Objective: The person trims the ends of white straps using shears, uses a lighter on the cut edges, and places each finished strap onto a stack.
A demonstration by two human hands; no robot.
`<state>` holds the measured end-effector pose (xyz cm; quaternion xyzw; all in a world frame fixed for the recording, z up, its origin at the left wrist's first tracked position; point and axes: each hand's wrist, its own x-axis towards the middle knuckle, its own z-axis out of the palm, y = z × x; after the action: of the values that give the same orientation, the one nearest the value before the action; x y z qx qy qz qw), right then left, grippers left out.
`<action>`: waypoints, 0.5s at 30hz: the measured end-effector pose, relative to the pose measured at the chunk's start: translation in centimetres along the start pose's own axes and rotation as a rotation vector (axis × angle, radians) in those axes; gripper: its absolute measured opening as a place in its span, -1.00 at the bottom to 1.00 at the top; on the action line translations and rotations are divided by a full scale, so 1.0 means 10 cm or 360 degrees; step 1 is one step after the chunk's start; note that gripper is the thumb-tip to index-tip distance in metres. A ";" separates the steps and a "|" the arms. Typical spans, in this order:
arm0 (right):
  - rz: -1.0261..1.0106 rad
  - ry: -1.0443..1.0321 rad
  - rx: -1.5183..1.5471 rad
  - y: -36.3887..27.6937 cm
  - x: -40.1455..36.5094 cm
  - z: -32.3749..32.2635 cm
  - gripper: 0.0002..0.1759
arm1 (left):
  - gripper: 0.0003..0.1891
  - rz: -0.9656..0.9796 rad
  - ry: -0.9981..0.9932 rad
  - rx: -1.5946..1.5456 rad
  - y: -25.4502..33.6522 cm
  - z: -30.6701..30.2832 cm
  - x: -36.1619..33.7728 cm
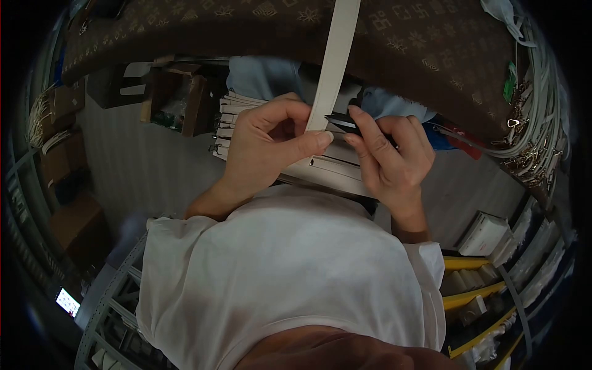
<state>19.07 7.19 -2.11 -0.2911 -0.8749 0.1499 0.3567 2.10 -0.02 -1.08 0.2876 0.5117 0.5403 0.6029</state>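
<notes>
A long cream strap (pixel 336 58) with stitched edges runs down from the patterned cloth toward my body. My left hand (pixel 262 135) pinches the strap near its lower end, thumb across the front and fingers curled behind. In my right hand (pixel 398 148) is a small black pointed tool (pixel 343 123), gripped between thumb and fingers. Its tip is right at the strap's right edge, just above my left thumb. Below both hands, several more cream straps (pixel 336 174) lie stacked across my lap, with dark metal fittings at their left ends.
Brown patterned cloth (pixel 419 40) covers the surface ahead. Bundled pale straps with gold clasps (pixel 546 132) hang at the right. An open cardboard box (pixel 196 105) stands on the floor to the left, and yellow-edged shelves (pixel 472 297) are at the lower right.
</notes>
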 end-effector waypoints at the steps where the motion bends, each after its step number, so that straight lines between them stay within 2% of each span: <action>1: 0.0002 0.0000 0.0000 0.00 -0.01 0.01 -0.58 | -0.87 0.0003 -0.0005 -0.0002 0.00 0.00 0.00; 7: -0.0022 -0.0015 0.0032 0.02 -0.01 0.01 -0.60 | -0.87 0.0011 0.0006 -0.0030 -0.02 0.00 0.01; 9: 0.0533 0.0061 0.0486 0.00 0.00 0.04 -0.65 | -0.87 -0.0024 0.0017 -0.0048 0.02 0.04 0.00; 10: 0.0529 0.0062 0.0486 -0.03 0.04 0.07 -0.65 | -0.87 -0.0059 0.0033 -0.0068 0.03 0.05 0.00; 12: 0.1157 0.0502 0.1389 -0.11 0.13 0.12 -0.70 | -0.86 -0.0056 0.0029 -0.0049 0.00 0.04 0.00; 13: 0.1155 0.0505 0.1386 -0.10 0.13 0.13 -0.70 | -0.85 -0.0057 0.0021 -0.0030 -0.02 0.04 0.01; 15: 0.1182 -0.0192 0.1475 -0.10 0.13 0.15 -0.72 | -0.84 0.0018 -0.0013 0.0036 -0.04 0.03 0.01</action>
<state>16.83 7.13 -1.95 -0.3826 -0.5768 0.6469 0.3200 2.48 0.03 -1.42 0.2995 0.5137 0.5368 0.5985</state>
